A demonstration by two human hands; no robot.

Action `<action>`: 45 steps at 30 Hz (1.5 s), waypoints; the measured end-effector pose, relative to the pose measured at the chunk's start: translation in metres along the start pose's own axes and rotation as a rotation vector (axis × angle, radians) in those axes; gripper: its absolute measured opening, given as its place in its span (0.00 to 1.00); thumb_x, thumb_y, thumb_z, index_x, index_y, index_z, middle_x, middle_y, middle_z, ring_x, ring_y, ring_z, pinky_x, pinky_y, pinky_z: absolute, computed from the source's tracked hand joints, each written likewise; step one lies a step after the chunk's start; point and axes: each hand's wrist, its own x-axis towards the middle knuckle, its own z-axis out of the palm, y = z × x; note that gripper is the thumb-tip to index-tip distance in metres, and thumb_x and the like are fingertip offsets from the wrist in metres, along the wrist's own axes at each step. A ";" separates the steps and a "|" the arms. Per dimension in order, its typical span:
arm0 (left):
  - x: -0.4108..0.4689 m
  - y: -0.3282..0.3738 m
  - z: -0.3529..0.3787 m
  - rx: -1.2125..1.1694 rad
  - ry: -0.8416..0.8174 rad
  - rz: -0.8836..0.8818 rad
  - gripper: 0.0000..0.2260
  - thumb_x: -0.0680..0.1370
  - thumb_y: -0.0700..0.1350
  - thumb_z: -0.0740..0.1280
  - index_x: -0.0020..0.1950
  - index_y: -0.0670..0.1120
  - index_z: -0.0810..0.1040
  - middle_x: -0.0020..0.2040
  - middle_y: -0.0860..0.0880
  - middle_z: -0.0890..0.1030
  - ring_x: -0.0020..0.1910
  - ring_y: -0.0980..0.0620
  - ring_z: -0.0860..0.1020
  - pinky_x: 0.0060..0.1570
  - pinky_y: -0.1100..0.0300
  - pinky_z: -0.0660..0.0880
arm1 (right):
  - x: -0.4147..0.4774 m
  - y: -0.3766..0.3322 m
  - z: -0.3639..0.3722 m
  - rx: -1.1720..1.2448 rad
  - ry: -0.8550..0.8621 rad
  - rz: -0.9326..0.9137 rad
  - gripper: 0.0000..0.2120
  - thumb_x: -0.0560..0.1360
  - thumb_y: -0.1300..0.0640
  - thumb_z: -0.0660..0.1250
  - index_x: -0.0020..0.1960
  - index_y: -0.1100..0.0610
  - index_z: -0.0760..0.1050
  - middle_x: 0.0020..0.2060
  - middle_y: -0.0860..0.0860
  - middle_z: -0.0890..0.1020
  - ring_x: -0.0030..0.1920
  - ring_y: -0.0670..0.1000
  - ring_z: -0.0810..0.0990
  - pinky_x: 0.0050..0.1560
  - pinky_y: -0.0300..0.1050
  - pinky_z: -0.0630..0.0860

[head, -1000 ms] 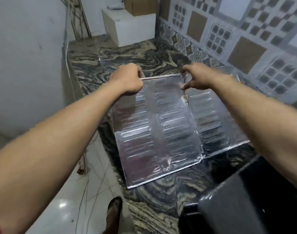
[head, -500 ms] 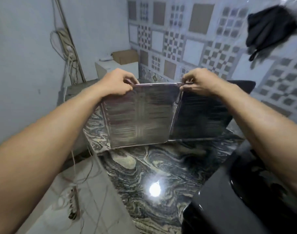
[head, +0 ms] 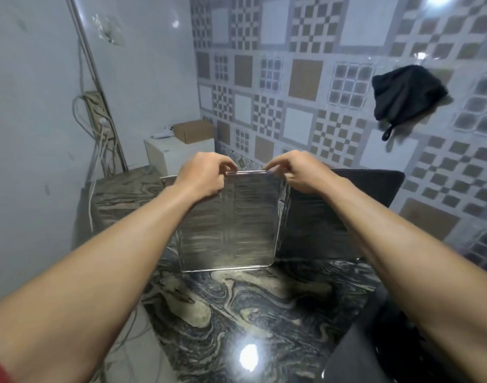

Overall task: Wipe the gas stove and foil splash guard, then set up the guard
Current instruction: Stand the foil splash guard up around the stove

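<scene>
- Here, in the head view, the foil splash guard (head: 228,222) is held upright on the marbled counter (head: 237,305), its top edge pinched by the left hand (head: 202,176) and the right hand (head: 300,172).
- Both sets of fingers are closed on that rim, probably so the thin panels can be steadied while being stood up.
- Below the fingers, the bottom edge appears to rest on the counter; a darker panel is angled away beneath the right hand.
- Bare counter is left nearer than the fingers; beyond them, the tiled wall (head: 292,78) stands near.
- The gas stove (head: 402,341) is seen at lower right, well apart from the fingers.
</scene>
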 end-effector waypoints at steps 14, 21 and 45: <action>0.020 0.016 0.047 0.005 0.417 -0.154 0.07 0.76 0.40 0.68 0.51 0.50 0.82 0.53 0.49 0.79 0.55 0.46 0.75 0.54 0.52 0.70 | 0.013 0.018 -0.003 -0.001 -0.032 0.026 0.26 0.74 0.69 0.55 0.64 0.51 0.79 0.63 0.51 0.80 0.57 0.50 0.80 0.56 0.42 0.76; 0.020 0.050 0.054 -0.670 0.413 -0.874 0.36 0.74 0.51 0.73 0.71 0.39 0.57 0.75 0.33 0.57 0.76 0.42 0.54 0.66 0.50 0.63 | 0.009 0.024 0.000 0.037 -0.068 0.034 0.30 0.73 0.71 0.57 0.65 0.45 0.78 0.64 0.48 0.80 0.57 0.45 0.79 0.48 0.34 0.75; 0.017 0.042 0.062 -0.741 0.216 -0.810 0.57 0.71 0.49 0.76 0.78 0.49 0.31 0.81 0.43 0.42 0.78 0.39 0.58 0.73 0.48 0.59 | -0.006 0.017 -0.004 0.090 -0.089 -0.014 0.26 0.77 0.69 0.62 0.65 0.42 0.77 0.58 0.46 0.83 0.38 0.43 0.77 0.25 0.27 0.68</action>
